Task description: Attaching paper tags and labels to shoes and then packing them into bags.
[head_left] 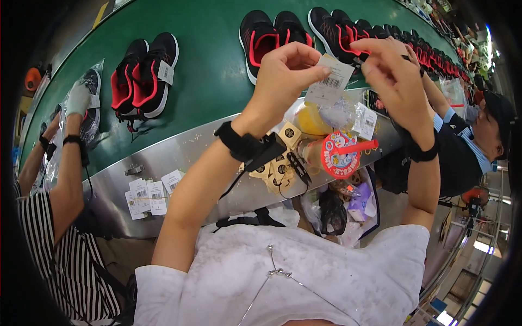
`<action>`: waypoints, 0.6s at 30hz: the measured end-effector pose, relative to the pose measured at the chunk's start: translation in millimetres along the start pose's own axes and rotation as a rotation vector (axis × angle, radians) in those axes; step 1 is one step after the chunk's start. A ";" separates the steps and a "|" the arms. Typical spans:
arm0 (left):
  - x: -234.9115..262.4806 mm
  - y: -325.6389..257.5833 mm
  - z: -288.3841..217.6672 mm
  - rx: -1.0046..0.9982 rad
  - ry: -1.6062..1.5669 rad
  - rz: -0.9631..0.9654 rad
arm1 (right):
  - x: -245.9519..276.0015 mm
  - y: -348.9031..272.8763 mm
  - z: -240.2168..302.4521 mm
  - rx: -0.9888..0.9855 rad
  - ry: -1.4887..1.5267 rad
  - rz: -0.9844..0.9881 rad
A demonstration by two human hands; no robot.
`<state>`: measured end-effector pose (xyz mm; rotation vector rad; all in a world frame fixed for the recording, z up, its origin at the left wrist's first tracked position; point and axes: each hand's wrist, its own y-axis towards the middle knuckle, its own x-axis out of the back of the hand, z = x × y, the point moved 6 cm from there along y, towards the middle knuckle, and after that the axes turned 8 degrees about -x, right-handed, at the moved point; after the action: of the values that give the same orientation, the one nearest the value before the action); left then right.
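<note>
My left hand [287, 81] pinches a white paper hang tag [330, 81] with a barcode between thumb and fingers, over the far edge of the metal ledge. To its right my right hand [396, 81] is raised, index finger stretched toward the tag and thumb apart from it; I see nothing in it. Behind my hands stand black shoes [265, 43] with red lining, as a pair on the green table [206, 70]. Another pair [144, 76] to the left has a white tag on it. Loose tags [147, 196] lie on the ledge at left.
On the metal ledge [204, 149] are a lidded drink cup with a red straw [341, 155], brown square tags [280, 168], black snips [299, 167] and a yellow drink [311, 119]. A co-worker's gloved hand [79, 99] handles a bagged shoe at left. Another person [454, 146] works at right.
</note>
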<state>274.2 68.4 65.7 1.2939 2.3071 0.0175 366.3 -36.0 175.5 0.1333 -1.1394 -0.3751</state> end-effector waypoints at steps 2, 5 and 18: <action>-0.9 -3.6 -8.0 -0.066 -0.018 -0.083 | -7.0 4.0 10.6 -0.053 0.002 0.045; -7.9 -7.6 -16.9 -0.055 -0.044 -0.097 | -10.1 5.7 19.7 0.070 -0.094 0.017; -11.0 5.6 -42.0 -0.717 0.609 -0.003 | -14.9 14.1 8.7 0.066 -0.166 -0.044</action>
<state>265.8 72.0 108.5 0.9698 2.3880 1.2646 356.1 -16.8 170.4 0.1877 -1.3148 -0.3931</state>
